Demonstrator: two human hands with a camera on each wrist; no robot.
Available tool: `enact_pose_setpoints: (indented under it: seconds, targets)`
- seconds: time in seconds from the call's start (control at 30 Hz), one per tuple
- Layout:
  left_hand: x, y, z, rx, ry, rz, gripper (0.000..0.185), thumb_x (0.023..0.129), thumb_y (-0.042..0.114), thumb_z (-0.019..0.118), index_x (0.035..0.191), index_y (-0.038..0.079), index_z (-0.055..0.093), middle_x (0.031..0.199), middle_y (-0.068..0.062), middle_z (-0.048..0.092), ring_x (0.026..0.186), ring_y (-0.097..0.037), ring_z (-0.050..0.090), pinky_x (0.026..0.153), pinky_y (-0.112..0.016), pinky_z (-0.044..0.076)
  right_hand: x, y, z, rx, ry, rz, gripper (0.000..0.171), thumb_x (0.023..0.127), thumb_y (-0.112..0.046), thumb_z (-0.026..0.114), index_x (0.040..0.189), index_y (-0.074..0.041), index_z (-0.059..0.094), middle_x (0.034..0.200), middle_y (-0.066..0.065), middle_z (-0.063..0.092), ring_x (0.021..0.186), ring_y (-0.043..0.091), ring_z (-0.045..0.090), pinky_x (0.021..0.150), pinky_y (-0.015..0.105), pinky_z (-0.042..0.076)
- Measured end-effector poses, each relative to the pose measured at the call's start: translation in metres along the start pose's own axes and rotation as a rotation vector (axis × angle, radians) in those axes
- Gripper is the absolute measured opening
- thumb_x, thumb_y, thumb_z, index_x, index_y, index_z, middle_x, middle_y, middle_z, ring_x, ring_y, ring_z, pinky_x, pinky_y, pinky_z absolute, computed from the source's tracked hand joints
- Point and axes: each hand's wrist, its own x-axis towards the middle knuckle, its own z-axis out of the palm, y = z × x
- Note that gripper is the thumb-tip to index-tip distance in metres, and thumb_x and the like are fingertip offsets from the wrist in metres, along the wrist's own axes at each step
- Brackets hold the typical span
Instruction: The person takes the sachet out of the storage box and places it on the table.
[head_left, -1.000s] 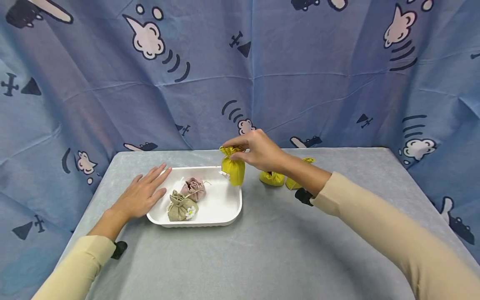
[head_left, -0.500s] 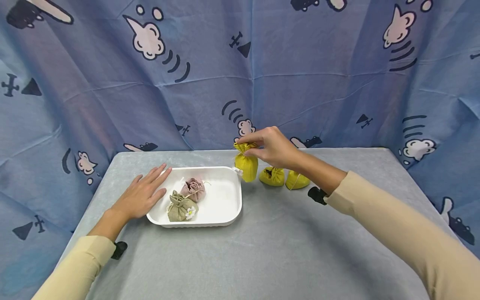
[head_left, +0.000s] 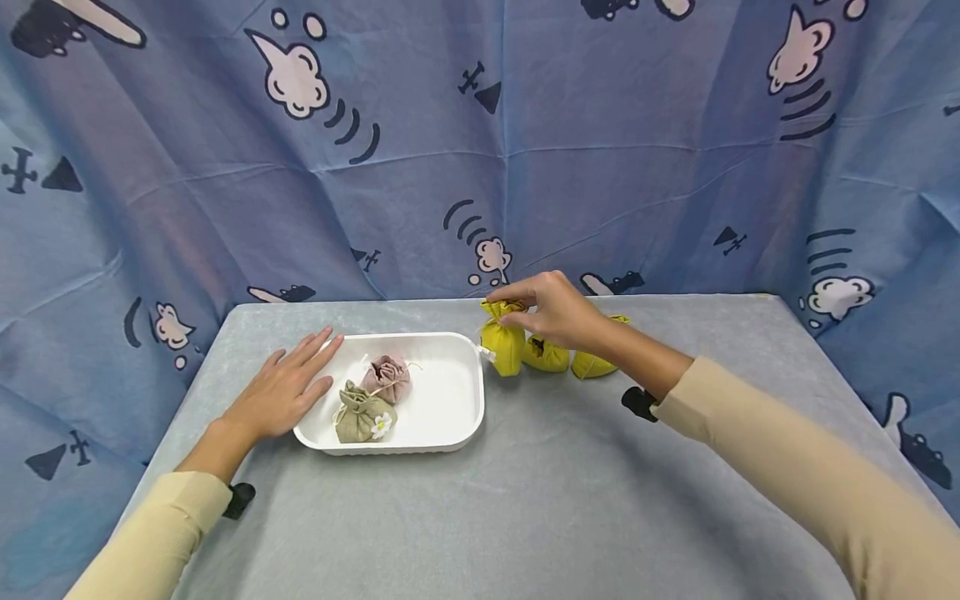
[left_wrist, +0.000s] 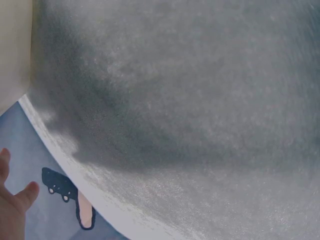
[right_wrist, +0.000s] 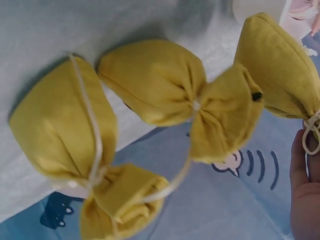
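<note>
Yellow pouch pinched at its gathered top, just right of the white tray.
Left hand rests flat, fingers straight, on the tray's left rim; 2 pouches lie inside; right hand holds 1 beside 2 more yellow pouches. It seems a setting-down step; letting go gently comes next.

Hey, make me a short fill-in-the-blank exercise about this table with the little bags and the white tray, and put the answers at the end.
1. The right hand pinches the tied top of a ____ pouch just outside the white tray.
2. The tray holds ____ pouches, a pink pouch and an olive pouch.
3. The olive pouch carries a small white ____.
4. The left hand lies flat on the ____ side of the tray.

Missing words: yellow; two; flower; left
</note>
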Motion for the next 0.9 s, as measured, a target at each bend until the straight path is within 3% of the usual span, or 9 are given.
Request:
enact_pose_setpoints:
  seconds: [0.53,0.9]
  targets:
    - [0.000,0.000,-0.002,-0.012,-0.006,-0.004,0.060,0.105,0.026,0.045,0.159,0.013,0.025,0.164,-0.014,0.020,0.146,-0.044,0.025,0.108,-0.071,0.022,-0.001,0.020,0.019,-0.016,-0.001,0.080,0.035,0.086,-0.002,0.076,0.121,-0.007,0.073,0.115,0.007,0.073,0.101,0.023,0.069,0.087,0.038,0.056]
    - [0.000,-0.001,-0.001,-0.012,-0.004,0.001,0.059,0.105,0.028,0.044,0.160,0.014,0.024,0.164,-0.014,0.020,0.145,-0.045,0.025,0.108,-0.071,0.022,-0.005,0.028,0.026,-0.043,-0.045,0.090,0.034,0.086,-0.002,0.076,0.120,-0.004,0.073,0.117,0.009,0.072,0.108,0.025,0.068,0.091,0.039,0.055]
